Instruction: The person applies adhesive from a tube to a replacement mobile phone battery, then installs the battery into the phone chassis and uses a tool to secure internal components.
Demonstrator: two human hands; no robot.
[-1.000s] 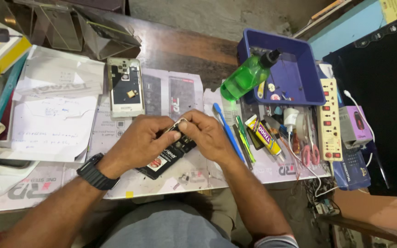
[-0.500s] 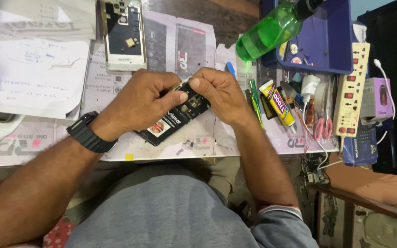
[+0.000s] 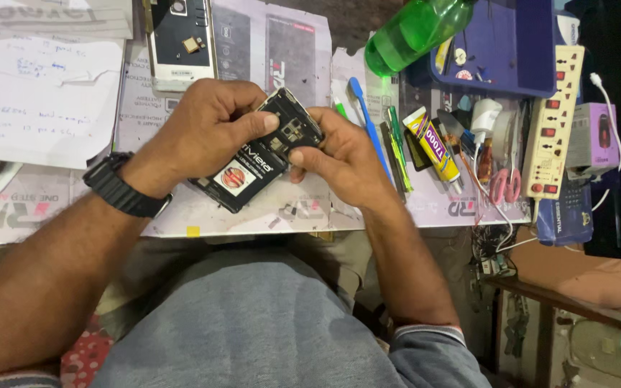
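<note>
While both hands grip, phone [image 3: 256,162] lies between fingers [image 3: 253,126].

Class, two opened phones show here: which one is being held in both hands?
The black opened phone near the table's front edge, gripped by the left hand and right hand. The other phone, white-framed, lies untouched farther back.

A workbench [image 3: 59,223] covered with printed paper. A blue tray [image 3: 519,65] sits at its far right; beside it lie a green bottle [image 3: 415,32], glue tube [image 3: 433,144] and power strip [image 3: 549,122].
</note>
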